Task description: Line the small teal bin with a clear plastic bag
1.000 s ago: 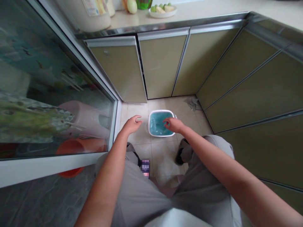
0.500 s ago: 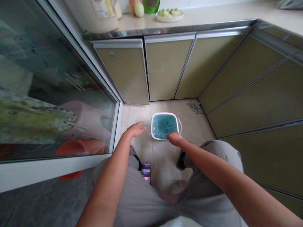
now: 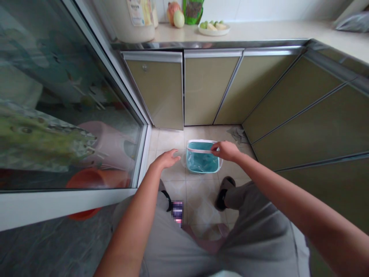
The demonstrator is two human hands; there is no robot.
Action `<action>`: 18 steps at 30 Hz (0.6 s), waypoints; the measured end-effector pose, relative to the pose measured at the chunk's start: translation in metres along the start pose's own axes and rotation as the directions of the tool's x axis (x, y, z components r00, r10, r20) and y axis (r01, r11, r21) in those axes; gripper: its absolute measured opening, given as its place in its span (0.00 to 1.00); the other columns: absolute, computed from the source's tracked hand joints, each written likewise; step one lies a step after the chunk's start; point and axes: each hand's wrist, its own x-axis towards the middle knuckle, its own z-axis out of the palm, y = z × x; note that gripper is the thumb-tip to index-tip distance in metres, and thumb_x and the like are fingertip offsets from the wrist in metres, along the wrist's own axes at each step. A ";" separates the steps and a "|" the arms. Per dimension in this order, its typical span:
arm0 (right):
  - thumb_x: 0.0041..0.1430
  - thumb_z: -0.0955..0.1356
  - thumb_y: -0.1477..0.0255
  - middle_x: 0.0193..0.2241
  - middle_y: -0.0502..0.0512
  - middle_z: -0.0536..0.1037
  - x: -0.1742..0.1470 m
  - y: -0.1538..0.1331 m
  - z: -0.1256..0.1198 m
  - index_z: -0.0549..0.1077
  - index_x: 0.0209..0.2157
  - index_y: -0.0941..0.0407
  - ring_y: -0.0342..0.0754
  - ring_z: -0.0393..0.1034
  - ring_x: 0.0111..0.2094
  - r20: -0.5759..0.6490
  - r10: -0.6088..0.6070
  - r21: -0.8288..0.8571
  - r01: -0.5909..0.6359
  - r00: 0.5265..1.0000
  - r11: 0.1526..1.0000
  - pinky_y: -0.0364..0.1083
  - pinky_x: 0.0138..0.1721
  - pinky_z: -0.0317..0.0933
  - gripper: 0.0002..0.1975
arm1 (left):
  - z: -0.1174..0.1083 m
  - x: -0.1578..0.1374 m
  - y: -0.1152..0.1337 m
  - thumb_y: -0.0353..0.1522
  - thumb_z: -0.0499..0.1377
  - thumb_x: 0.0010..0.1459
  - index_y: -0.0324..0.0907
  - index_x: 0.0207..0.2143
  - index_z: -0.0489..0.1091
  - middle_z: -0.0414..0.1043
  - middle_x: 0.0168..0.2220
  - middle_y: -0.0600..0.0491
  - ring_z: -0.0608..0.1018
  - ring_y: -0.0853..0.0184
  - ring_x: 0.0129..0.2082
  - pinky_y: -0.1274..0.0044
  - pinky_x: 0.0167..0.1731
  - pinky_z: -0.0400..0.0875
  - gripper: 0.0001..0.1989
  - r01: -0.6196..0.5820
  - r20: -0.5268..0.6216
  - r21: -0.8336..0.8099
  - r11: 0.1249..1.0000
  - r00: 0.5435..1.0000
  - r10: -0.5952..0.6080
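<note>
A teal trash bin [image 3: 202,171], lined with a clear plastic bag [image 3: 198,159], stands on the floor between my feet and the cabinets. Its white rim ring [image 3: 198,151] is tilted up, the near side raised above the bin and the far side by the bin's back edge. My right hand [image 3: 227,150] pinches the ring at its near right corner. Just left of the bin, my left hand [image 3: 167,159] hovers with its fingers apart and nothing in it. Clear plastic hangs over the bin's left and right sides.
Cabinets [image 3: 211,88] line the back and right, one door [image 3: 157,90] slightly ajar. A glass door [image 3: 72,96] is at left, with an orange bucket [image 3: 83,184] behind it. A grey cloth [image 3: 238,134] lies in the corner. The counter holds a plate of fruit [image 3: 213,31].
My right hand has moved up and away from me, lifting the near side of the white ring off the bin. My left hand has barely moved. The view has tilted slightly upward.
</note>
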 end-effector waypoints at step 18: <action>0.66 0.64 0.46 0.47 0.67 0.82 0.111 0.043 -0.047 0.80 0.54 0.54 0.60 0.77 0.48 -0.310 0.498 0.308 -0.410 0.810 0.858 0.56 0.50 0.68 0.30 | 0.007 0.012 -0.009 0.45 0.59 0.65 0.42 0.66 0.69 0.81 0.50 0.42 0.83 0.57 0.44 0.72 0.45 0.73 0.30 -0.034 -0.019 -0.046 0.998 0.999 0.033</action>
